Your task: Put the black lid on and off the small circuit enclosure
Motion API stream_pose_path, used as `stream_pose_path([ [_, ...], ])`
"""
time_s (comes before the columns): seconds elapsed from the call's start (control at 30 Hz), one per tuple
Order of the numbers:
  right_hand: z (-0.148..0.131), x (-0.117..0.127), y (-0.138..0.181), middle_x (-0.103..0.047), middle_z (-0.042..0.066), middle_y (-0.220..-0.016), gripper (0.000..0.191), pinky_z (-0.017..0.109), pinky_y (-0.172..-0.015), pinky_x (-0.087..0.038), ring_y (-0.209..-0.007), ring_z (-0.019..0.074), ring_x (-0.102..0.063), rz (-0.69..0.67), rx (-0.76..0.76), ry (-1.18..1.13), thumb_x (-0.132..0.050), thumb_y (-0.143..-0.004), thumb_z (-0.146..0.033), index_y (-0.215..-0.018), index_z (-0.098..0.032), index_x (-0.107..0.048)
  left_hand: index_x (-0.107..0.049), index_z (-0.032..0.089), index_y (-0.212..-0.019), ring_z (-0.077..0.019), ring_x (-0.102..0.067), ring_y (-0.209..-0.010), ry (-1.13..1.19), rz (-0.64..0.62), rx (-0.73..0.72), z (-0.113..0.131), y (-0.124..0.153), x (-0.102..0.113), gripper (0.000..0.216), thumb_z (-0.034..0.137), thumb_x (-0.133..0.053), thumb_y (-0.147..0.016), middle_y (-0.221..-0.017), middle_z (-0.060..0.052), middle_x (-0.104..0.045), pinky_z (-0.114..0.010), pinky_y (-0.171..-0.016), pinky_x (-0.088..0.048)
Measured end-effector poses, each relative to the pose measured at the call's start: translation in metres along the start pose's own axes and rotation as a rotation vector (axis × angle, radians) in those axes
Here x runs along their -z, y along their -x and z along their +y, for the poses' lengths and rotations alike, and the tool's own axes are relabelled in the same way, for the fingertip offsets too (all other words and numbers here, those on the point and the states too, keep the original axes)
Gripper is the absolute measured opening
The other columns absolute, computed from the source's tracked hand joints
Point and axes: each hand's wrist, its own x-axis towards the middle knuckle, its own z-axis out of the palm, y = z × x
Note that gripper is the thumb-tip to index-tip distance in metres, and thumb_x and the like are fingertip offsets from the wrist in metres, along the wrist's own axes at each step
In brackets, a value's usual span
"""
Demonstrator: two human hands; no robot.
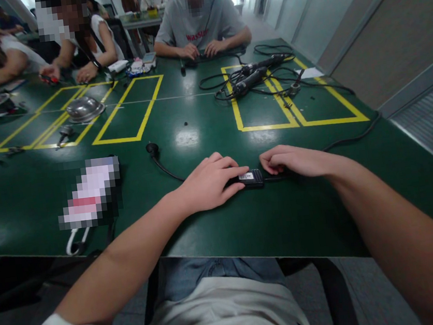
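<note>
A black power adapter [257, 177] with a white label and a ribbed end lies on the green table in front of me. My left hand [213, 181] rests over it, thumb and index finger along its sides, covering its left part. From under that hand a black cord runs left to a round plug [152, 149]. A second black cable [275, 178] leaves the adapter's right end. My right hand [292, 160] is closed just above this cable, fingers curled inward; whatever is between the fingertips is hidden.
A phone [90, 190] with a white strap lies left of me. Metal bowls [84, 109] and small metal parts sit farther back. Black cabled tools [250, 81] lie tangled among yellow tape outlines at the right. Across the table, a person [200, 23] handles a dark object; others sit left.
</note>
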Motion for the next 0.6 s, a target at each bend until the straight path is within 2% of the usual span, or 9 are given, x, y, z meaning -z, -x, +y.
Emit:
stream_pose_path([
  [0.07, -0.002, 0.0, 0.0007, -0.054, 0.003, -0.069, 0.019, 0.039, -0.074, -0.042, -0.073, 0.0241, -0.053, -0.003, -0.01, 0.016, -0.052, -0.078, -0.037, -0.063, -0.027, -0.055, -0.074, 0.018, -0.15, -0.0294, -0.066, -0.117, -0.01, -0.07, 0.006, 0.0003, -0.0008, -0.0011, 0.044, 0.039, -0.061, -0.114, -0.13, -0.015, -0.076, -0.046, -0.106, -0.055],
  [0.3, -0.0058, -0.0009, 0.0003, -0.053, 0.001, -0.067, 0.02, 0.04, -0.074, -0.041, -0.072, 0.0239, -0.053, -0.002, -0.052, 0.039, -0.052, -0.075, -0.042, -0.062, -0.027, -0.056, -0.072, 0.017, -0.152, -0.0284, -0.066, -0.116, -0.033, -0.072, 0.009, 0.0021, -0.0022, -0.0034, 0.044, 0.04, -0.061, -0.116, -0.131, -0.015, -0.075, -0.043, -0.105, -0.054],
  [0.6, -0.0058, -0.0014, 0.002, -0.058, 0.001, -0.068, 0.021, 0.038, -0.071, -0.039, -0.071, 0.0224, -0.052, -0.028, -0.102, 0.076, -0.057, -0.077, -0.045, -0.066, -0.026, -0.056, -0.071, 0.019, -0.152, -0.0291, -0.066, -0.117, -0.058, -0.072, 0.003, 0.0034, -0.0039, -0.0083, 0.044, 0.04, -0.061, -0.115, -0.132, -0.015, -0.075, -0.044, -0.104, -0.055],
])
